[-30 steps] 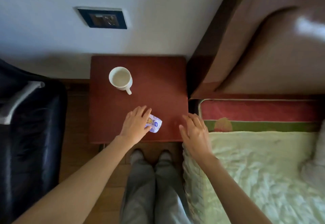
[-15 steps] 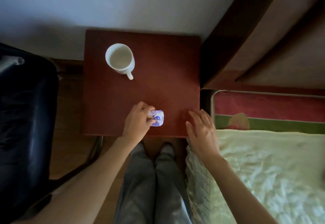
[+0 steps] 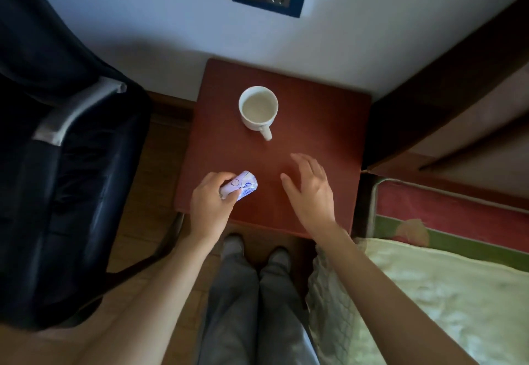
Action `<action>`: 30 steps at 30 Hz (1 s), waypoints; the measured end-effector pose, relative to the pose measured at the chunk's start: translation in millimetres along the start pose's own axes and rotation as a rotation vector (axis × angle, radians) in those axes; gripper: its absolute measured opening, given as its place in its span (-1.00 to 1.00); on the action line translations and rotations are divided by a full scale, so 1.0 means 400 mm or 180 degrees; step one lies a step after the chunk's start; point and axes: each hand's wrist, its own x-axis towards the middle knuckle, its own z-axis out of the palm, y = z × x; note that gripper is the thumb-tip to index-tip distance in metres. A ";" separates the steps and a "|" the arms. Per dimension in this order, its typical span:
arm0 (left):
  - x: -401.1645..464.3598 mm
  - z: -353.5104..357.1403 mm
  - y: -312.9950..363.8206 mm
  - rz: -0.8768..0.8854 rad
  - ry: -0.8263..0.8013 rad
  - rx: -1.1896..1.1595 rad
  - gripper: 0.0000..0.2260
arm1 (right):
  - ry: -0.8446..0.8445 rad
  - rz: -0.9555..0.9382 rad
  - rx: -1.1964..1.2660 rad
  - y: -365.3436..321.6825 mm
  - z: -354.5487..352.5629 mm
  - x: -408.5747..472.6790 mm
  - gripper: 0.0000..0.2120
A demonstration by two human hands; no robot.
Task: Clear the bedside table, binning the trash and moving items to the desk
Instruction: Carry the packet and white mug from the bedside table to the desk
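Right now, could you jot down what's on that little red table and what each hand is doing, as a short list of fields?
surface: bedside table, reddish brown, against the wall
mug: white mug, upright, handle toward the person, apart from both hands
wrapper: small crumpled white and blue wrapper
left hand: left hand grips the wrapper at the table's near left corner
right hand: right hand over the table, fingers spread, holding nothing

Left hand (image 3: 210, 207) is gripping a crumpled white-and-blue wrapper (image 3: 239, 188) over the desk's (image 3: 315, 124) front-left corner. Right hand (image 3: 310, 192) is hovering with fingers spread above the front-centre. A white mug (image 3: 258, 111) is standing near the rear edge, handle pointing frontward.
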 end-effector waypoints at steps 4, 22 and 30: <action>0.005 -0.042 -0.020 -0.0007 0.0220 -0.0140 -0.78 | 0.0125 0.0023 0.0053 -0.063 0.045 0.067 -0.54; 0.041 -0.080 -0.039 -0.0308 0.0246 -0.0387 -0.80 | 0.0708 0.1009 0.0174 -0.114 0.120 0.223 -0.83; 0.080 -0.116 -0.008 -0.0215 0.0312 -0.0566 -0.82 | 0.0829 0.0775 0.0066 -0.191 0.051 0.280 -0.81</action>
